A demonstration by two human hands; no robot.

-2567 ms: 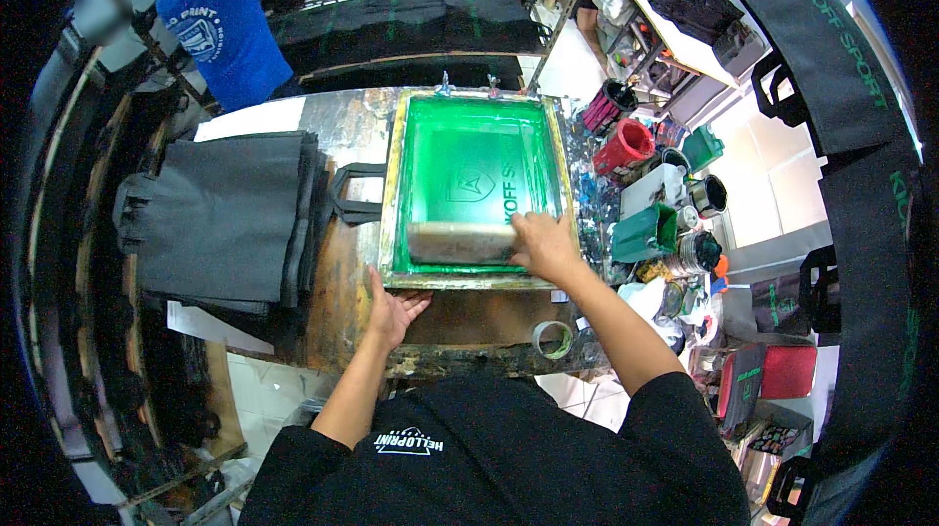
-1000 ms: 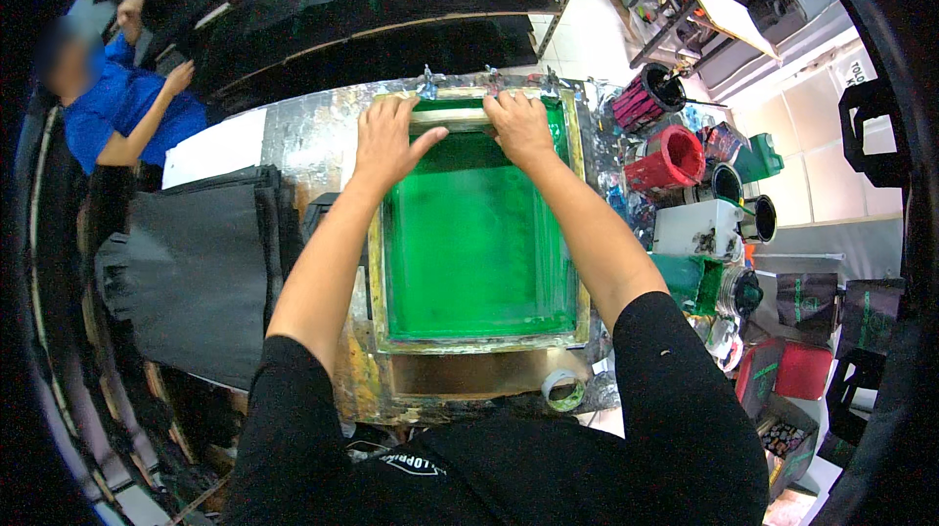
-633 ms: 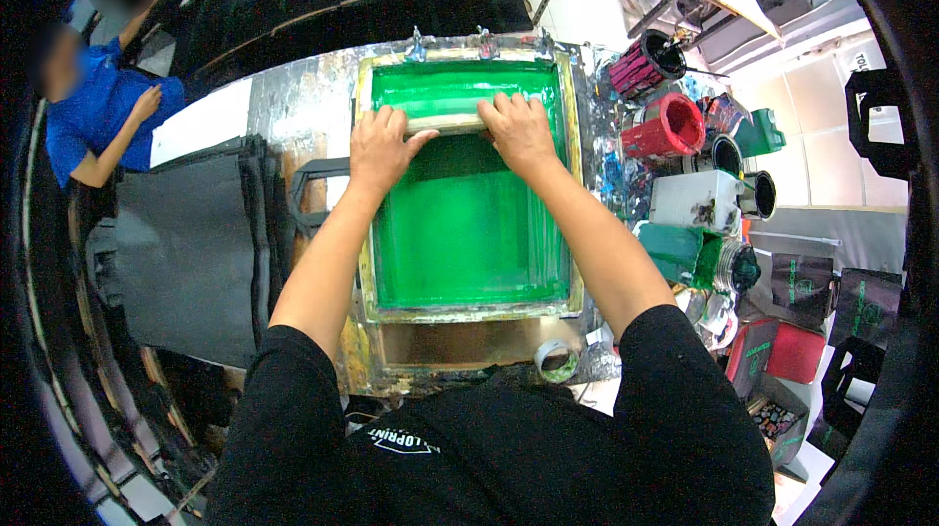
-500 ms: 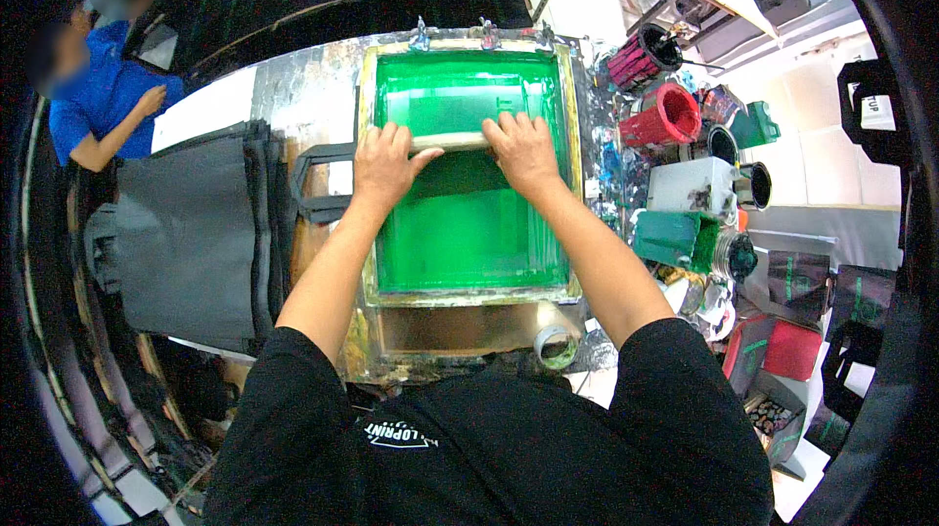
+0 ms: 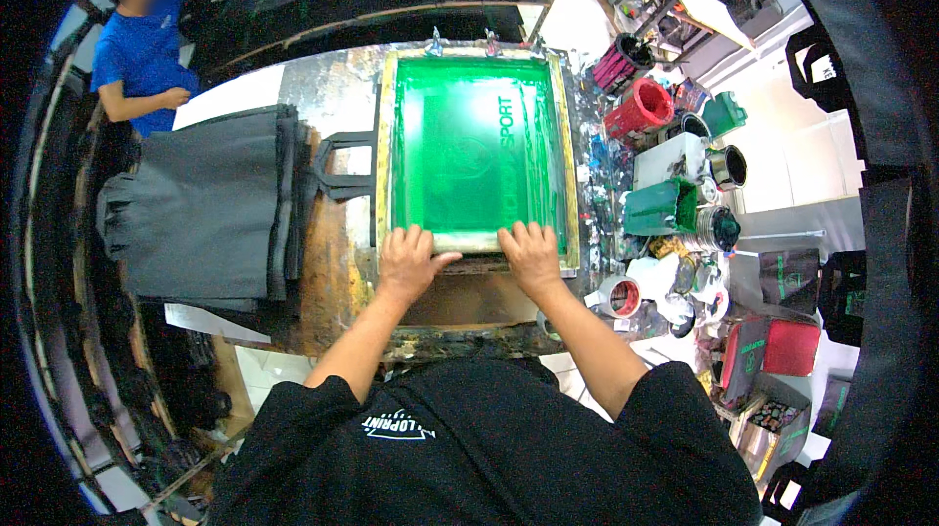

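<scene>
Green mesh fills the printing screen (image 5: 476, 150) lying flat on the worktable (image 5: 333, 106), and at its near edge the left hand (image 5: 409, 262) and right hand (image 5: 529, 254) press side by side, fingers curled over the squeegee (image 5: 471, 244), forearms angled inward.

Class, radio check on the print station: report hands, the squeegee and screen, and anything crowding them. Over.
Left hand and right hand both clamped on squeegee. Squeegee at near edge of green screen. Stack of dark bags left, ink containers right, neither touching hands.
</scene>
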